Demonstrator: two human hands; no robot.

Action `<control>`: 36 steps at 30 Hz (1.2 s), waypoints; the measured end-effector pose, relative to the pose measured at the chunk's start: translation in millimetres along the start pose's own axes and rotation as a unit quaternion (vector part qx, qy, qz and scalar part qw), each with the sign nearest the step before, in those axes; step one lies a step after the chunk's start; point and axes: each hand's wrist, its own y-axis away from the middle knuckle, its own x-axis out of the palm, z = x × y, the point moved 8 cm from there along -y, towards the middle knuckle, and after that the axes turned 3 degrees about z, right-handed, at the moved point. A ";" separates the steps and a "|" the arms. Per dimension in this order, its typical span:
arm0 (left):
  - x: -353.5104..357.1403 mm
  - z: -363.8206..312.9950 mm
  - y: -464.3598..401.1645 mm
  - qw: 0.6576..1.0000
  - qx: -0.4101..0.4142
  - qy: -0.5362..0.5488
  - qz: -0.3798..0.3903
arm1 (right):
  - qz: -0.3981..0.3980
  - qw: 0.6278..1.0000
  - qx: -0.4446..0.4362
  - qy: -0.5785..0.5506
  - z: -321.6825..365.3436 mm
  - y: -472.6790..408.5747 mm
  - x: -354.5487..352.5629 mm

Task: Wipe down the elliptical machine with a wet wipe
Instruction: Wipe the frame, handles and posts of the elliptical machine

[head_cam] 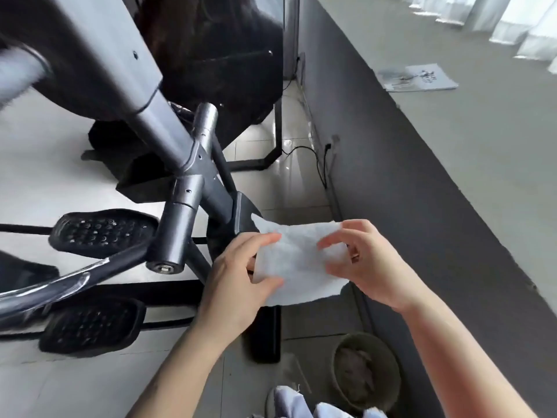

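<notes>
A white wet wipe (297, 260) is spread out in front of me, held between both hands. My left hand (238, 285) pinches its left edge with thumb and fingers. My right hand (370, 263) pinches its right side, fingers curled over the top. The grey elliptical machine (168, 128) fills the left of the view, with its slanted silver post, a joint of tubes (193, 188) and two black studded pedals (99, 233) lower left. The wipe hangs just right of the machine's lower frame and does not touch it.
A dark grey low wall (422, 182) runs along the right, with a pale ledge holding a booklet (417, 77). A black cable (319, 164) trails on the tiled floor. A round pot (366, 369) stands near my shoe (283, 399) at the bottom.
</notes>
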 end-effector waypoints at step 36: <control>-76.0 51.9 -280.6 0.881 -0.221 0.203 -0.365 | 0.441 0.802 -0.046 -0.401 59.5 -415.4 -15.9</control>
